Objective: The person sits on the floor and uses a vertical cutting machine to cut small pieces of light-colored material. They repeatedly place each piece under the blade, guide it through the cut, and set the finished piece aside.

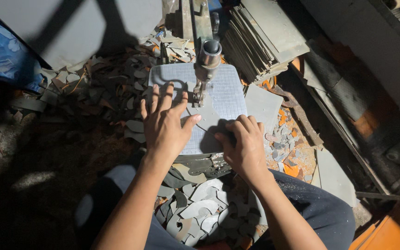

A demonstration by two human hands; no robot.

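At the centre of the frame a grey, grid-textured sheet lies flat on the small desk of a cutting machine, whose vertical cutting head comes down onto the sheet just above the person's hands. The left hand is spread wide and pressed flat on the sheet, fingers fanned toward the cutting head and thumb stretched to the right. The right hand is curled at the sheet's lower right edge, fingers bent over it as if gripping or steadying that edge; whether the thumb is under the sheet cannot be told.

A thin curved line shows on the sheet between the two hands, running from the cutter toward the lower edge. It may be a cut under way, so the sheet looks part cut rather than finished, and most of its area is uncut and in one piece.

Below the desk, between the person's knees, a heap of cut curved pieces in grey and white suggests many shapes are already done. At upper right a stack of grey sheets waits uncut, so much material seems left. Offcut scraps litter the floor at upper left, and more scraps with orange bits lie to the right.
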